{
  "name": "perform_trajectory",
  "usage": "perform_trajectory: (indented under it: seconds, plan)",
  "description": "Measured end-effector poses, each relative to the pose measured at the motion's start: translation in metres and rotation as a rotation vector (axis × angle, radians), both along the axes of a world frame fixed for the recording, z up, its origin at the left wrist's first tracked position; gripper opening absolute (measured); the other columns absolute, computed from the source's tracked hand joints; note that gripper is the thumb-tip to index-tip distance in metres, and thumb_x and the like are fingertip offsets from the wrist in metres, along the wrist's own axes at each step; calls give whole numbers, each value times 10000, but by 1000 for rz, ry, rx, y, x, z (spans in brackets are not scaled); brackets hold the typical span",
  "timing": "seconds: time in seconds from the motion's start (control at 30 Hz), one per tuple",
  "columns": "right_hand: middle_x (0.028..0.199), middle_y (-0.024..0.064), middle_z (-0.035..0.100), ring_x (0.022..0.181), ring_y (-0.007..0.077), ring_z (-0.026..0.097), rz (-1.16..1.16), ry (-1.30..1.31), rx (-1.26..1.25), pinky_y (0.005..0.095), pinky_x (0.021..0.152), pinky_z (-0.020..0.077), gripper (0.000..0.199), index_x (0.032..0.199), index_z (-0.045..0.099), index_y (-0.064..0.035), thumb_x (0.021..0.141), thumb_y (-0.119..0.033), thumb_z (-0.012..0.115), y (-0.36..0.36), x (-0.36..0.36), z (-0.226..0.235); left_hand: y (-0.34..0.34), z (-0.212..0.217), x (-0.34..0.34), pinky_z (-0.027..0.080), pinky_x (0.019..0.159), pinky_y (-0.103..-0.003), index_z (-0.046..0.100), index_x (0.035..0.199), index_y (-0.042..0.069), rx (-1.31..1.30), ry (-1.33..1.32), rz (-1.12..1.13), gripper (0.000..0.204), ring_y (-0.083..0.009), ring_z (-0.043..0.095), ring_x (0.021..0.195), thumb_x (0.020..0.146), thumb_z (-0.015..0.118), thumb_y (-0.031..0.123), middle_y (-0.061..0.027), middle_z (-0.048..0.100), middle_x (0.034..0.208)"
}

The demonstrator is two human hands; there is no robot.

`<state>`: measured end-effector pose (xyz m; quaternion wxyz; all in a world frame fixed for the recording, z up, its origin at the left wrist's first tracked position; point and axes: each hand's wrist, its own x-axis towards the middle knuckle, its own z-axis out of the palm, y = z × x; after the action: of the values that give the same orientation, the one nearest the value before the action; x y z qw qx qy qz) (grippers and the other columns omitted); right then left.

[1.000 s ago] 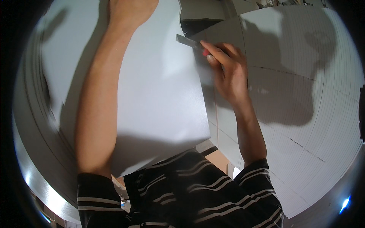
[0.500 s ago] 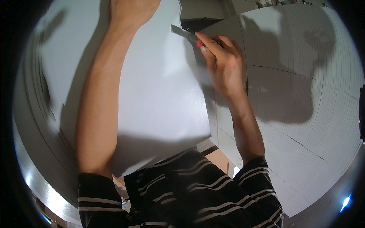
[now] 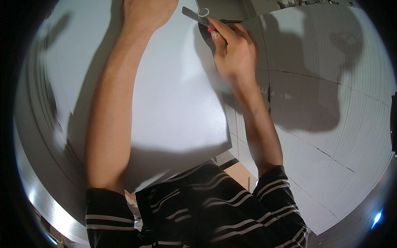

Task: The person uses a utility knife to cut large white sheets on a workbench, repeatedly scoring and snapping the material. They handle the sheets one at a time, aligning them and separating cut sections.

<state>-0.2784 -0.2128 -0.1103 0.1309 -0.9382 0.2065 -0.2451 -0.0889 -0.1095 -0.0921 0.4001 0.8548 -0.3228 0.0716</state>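
A large glossy white sheet [image 3: 178, 103] lies in front of me, its right edge running up toward the top of the view. My right hand [image 3: 236, 47] is closed round the handle of a knife [image 3: 192, 15] with a flat, square-ended metal blade and a bit of red by the fingers. The blade lies across the sheet's right edge near the top. Beside it a thin white strip [image 3: 204, 12] curls into a loop. My left hand [image 3: 151, 12] is over the upper part of the sheet; its fingers are cut off by the top of the view.
Tall stacks of white sheets [image 3: 310, 173] with layered edges stand at the right. More layered edges [image 3: 45, 103] curve along the left. Between the sheet and the right stacks is a dark gap with a grey surface [image 3: 231, 9]. Small items lie along the top right edge.
My right hand and the knife have moved up along the sheet's right edge. The thin strip now shows as a clear loop by the blade. My left arm has barely shifted.
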Motion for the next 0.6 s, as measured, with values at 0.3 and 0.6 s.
perform_trajectory:
  seconds: [0.3, 0.6]
  plan:
    - [980, 95, 698, 919, 278, 642, 42, -20, 368, 418, 774, 516, 299, 1220, 759, -135, 937, -60, 696, 2, -19, 10, 3, 4, 1, 512, 1028, -453, 644, 1302, 45, -11, 162, -79, 400, -387, 671, 1115, 903, 648, 57, -237, 687, 1231]
    - [1031, 21, 686, 963, 239, 634, 167, 160, 34, 411, 908, 466, 390, 1268, 746, -243, 917, -76, 722, -8, -68, 22, 12, 39, -12, 44, 1309, -535, 262, 1632, 134, 579, 67, -510, 1172, -381, 112, 1589, 724, 875, 548, -217, 223, 1685]
